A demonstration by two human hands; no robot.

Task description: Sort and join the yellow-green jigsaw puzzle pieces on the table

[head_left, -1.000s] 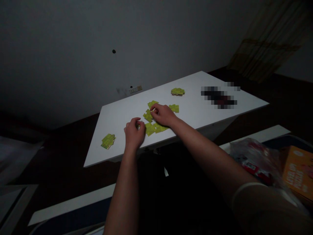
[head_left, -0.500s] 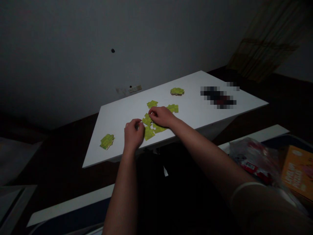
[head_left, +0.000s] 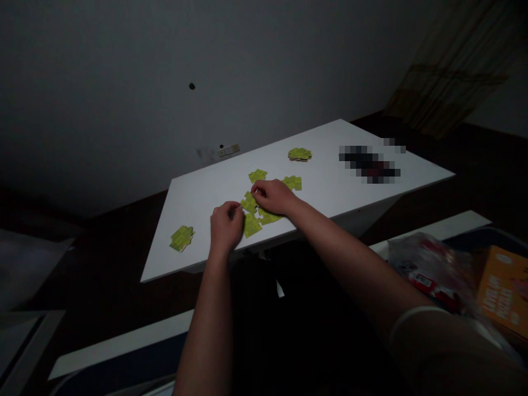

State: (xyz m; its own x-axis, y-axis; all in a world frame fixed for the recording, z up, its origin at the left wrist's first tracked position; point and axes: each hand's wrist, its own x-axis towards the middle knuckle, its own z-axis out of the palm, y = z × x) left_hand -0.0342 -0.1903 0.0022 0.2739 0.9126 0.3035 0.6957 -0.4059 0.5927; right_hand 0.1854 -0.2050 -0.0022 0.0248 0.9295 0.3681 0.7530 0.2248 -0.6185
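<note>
Green jigsaw pieces lie on a white table (head_left: 198,198). My left hand (head_left: 225,225) rests near the front edge, fingers curled and pinched against the left side of a joined cluster of green pieces (head_left: 252,220). My right hand (head_left: 274,195) lies over the same cluster, its fingertips pinching a green piece (head_left: 249,202) at the cluster's top. Loose pieces sit just beyond my right hand: one piece (head_left: 258,175) and a pair (head_left: 293,182).
A small stack of green pieces (head_left: 182,238) lies at the table's left, another stack (head_left: 300,154) at the back. A blurred dark object (head_left: 369,162) sits at the right. An orange box (head_left: 505,289) and a plastic bag (head_left: 433,269) are at lower right.
My right hand has drawn back toward me with a piece, now pressing it at the cluster's top. My left hand has stayed at the cluster's left side.
</note>
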